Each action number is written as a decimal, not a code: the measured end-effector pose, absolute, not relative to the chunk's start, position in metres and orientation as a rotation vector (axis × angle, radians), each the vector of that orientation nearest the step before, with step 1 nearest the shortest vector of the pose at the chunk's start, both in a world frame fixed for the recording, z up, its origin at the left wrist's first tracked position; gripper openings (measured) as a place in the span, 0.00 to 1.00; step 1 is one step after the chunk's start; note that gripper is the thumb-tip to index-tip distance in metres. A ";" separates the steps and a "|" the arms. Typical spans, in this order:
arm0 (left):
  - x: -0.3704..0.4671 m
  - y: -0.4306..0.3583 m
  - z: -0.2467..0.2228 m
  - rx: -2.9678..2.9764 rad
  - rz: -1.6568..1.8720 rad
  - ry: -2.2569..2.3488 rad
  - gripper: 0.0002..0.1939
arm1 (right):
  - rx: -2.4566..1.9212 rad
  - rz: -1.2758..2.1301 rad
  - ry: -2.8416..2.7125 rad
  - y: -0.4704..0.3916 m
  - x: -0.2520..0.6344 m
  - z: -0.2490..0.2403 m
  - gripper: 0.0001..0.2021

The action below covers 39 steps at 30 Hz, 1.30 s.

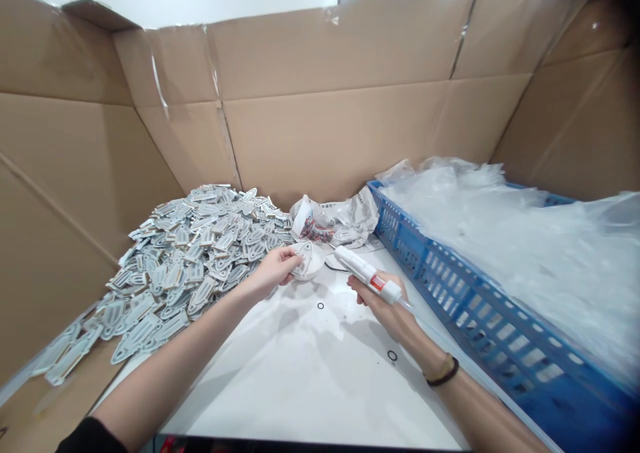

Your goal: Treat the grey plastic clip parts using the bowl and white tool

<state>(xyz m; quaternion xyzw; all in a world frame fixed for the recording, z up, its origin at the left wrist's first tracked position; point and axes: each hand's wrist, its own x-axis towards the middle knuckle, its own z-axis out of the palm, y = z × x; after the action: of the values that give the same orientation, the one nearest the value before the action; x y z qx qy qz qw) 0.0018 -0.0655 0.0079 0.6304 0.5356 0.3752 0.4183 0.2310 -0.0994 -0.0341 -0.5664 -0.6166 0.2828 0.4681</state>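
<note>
Far-left pieces: a few flat grey pieces [75,356] lie loose on brown cardboard [80,400], past the left edge of the table [280,386].
Pile: many like pieces, with tan strips, form a heaped pile [200,253] over the table's left side, up to the far left corner.
Left hand: its fingers are pinched narrow on one grey piece [305,256], near the middle of the table's far part, just right of the pile.
White disc: a round white disc [317,265] shows behind the held piece; whether it touches the tabletop, I cannot tell.
Crumpled paper: near the far edge, with small red and dark bits [316,231] in the left part of the paper [363,216].
Rings: two small black rings [321,306] [393,356] lie nearer the front edge.
Right hand: its fingers [356,286] are closed around a white tool [367,274] with a red label; its thin tip points to the far left, by the small bits and apart from the held piece.
Crate: a blue crate [565,406] of clear plastic bags [525,240] runs along the right edge.
Progress: one piece looks in hand for work; which piled ones are finished cannot be told.
</note>
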 end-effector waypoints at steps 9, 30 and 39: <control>-0.013 -0.097 0.017 1.185 1.069 1.212 0.18 | -1.326 0.674 -1.535 -0.100 0.233 -0.037 0.21; -0.198 -0.006 0.127 2.167 0.353 2.407 0.09 | -1.281 0.565 -1.635 -0.090 0.234 -0.038 0.19; -0.104 0.000 0.122 2.445 0.453 2.295 0.13 | -1.344 0.654 -1.235 -0.085 0.237 -0.041 0.22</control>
<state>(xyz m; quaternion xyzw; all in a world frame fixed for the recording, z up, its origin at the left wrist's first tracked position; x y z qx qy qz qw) -0.1038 -0.0001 0.1224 0.7173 0.6732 0.1328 -0.1210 0.2371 -0.0845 -0.0409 -0.5715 -0.5253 0.2781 0.5658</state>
